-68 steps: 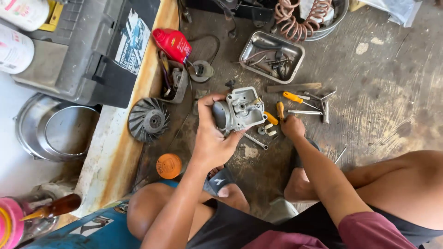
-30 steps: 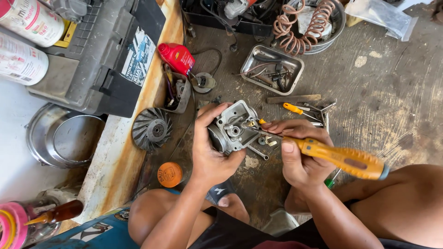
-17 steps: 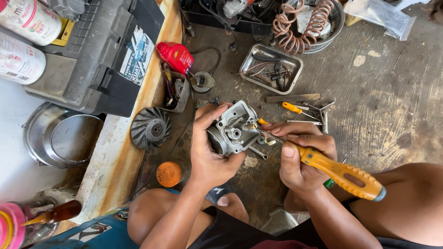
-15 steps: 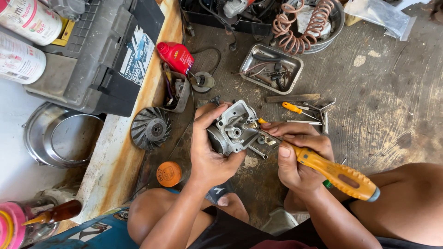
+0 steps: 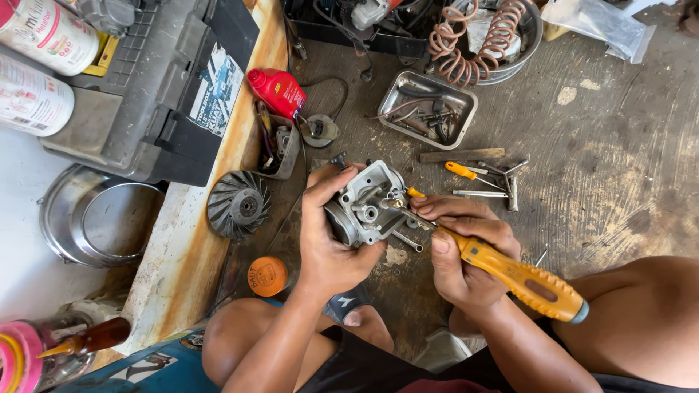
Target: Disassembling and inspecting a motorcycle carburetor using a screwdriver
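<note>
Left hand [image 5: 331, 244]: fingers curled round a grey metal engine part [image 5: 368, 211], thumb up along its near side, fingertips over the top edge. Firm grip; part held off the floor, open face turned up toward the camera, in the middle of the scene above the knees.

Right hand [image 5: 462, 251]: fingers closed round the front end of a yellow-handled screwdriver [image 5: 520, 276], thumb lying on the handle, forefinger stretched along the shaft. Tip sits against the open face of the engine part. Handle runs down and to the right, its end over the right thigh. The two hands are just beside each other, the part between them.

Around: concrete floor [image 5: 619, 160], stained. Just beyond the right hand, a smaller orange-handled screwdriver [image 5: 466, 172] lying among loose metal rods and a flat bar. Further off, a rectangular steel tray [image 5: 466, 109] with small parts in it, and past it a round pan holding a coiled copper-coloured hose [image 5: 480, 44]. Left of the engine part, a black finned fan wheel [image 5: 239, 206] lies flat; near it a red bottle [image 5: 278, 92]. An orange round cap [image 5: 267, 276] lies by the left knee. A dark toolbox [image 5: 145, 94] sits on the raised ledge at left, a round metal cover [image 5: 95, 218] below it.
</note>
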